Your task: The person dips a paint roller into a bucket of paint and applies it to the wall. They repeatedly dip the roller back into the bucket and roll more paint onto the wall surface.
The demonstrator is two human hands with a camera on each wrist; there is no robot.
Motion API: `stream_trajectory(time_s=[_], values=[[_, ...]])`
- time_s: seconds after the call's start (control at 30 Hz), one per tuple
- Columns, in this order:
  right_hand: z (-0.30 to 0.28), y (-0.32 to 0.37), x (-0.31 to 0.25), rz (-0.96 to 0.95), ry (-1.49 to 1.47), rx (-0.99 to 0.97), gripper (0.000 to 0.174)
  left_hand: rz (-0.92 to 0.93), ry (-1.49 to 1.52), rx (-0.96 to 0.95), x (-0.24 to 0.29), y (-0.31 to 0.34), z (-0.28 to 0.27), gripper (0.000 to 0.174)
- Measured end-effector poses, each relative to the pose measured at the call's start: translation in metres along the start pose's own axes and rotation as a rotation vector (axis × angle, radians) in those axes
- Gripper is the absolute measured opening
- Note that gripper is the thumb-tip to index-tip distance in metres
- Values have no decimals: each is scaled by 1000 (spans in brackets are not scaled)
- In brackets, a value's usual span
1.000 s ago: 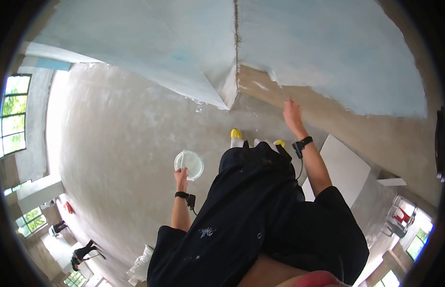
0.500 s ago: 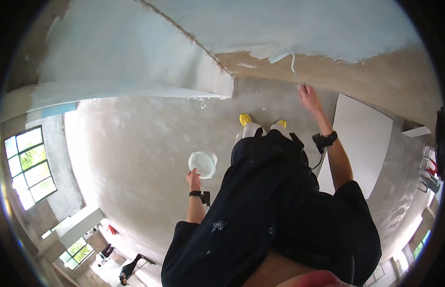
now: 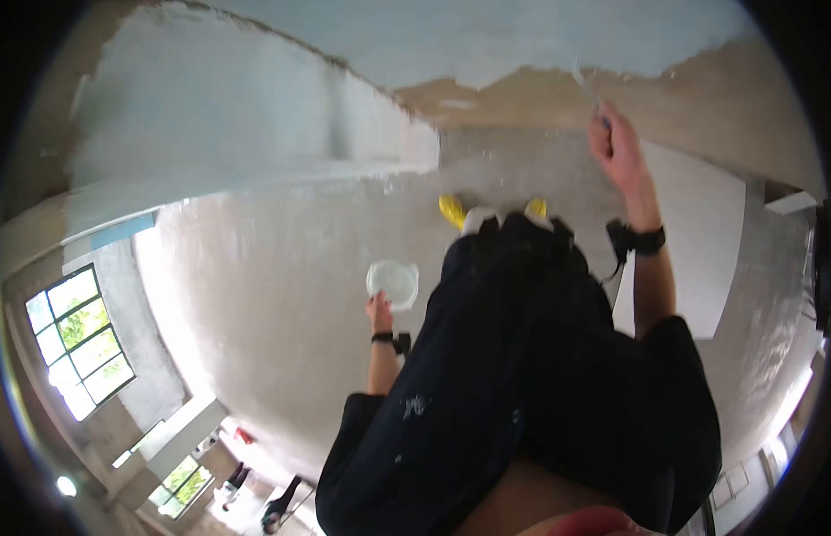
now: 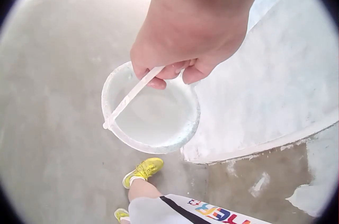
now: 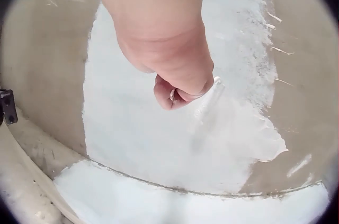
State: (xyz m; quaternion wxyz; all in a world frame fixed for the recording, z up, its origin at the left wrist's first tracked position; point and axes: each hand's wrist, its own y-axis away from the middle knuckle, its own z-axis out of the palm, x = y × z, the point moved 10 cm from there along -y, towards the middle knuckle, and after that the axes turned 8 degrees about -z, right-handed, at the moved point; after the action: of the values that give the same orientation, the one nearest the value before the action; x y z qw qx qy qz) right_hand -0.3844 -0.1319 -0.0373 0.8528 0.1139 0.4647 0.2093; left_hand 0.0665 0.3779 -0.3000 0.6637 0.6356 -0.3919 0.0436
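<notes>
My left hand (image 3: pixel 378 308) grips the thin white handle (image 4: pixel 127 99) of a white plastic bucket (image 4: pixel 107 97), which hangs below the fingers. Pale liquid paint shows inside it. Out to the right, my right hand (image 3: pixel 619 152) holds a paint roller (image 3: pixel 585 82) with its fingers curled round the grip. In the right wrist view the roller's white sleeve (image 5: pixel 208 103) lies against the painted wall (image 5: pixel 132 123), partly behind the hand. Pale blue paint covers much of this wall, above a bare brown strip (image 3: pixel 523 103) along its lower edge.
A second painted wall face (image 3: pixel 210 107) meets the first at a rough corner line. Behind the right arm a white board (image 3: pixel 692 241) lies on the grey floor (image 3: pixel 281 268). Yellow shoes (image 3: pixel 451 211) stand near the wall. Other people (image 3: pixel 277 509) are far off at lower left.
My right hand and the roller have moved rightward along the wall, away from the corner. The head view has turned. My left hand keeps hold of the bucket.
</notes>
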Motion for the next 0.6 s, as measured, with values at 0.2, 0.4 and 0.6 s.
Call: stream_trajectory(time_s=[0.2, 0.4, 0.6], values=[[40, 7, -5, -1, -13, 107, 27, -17, -85, -4, -2, -26, -3, 7], [47, -10, 19, -30, -23, 164, 26, -68, -161, 62, 8, -45, 1, 8], [25, -53, 78, 66, -41, 220, 26, -48, -168, 67, 24, -44, 5, 7]])
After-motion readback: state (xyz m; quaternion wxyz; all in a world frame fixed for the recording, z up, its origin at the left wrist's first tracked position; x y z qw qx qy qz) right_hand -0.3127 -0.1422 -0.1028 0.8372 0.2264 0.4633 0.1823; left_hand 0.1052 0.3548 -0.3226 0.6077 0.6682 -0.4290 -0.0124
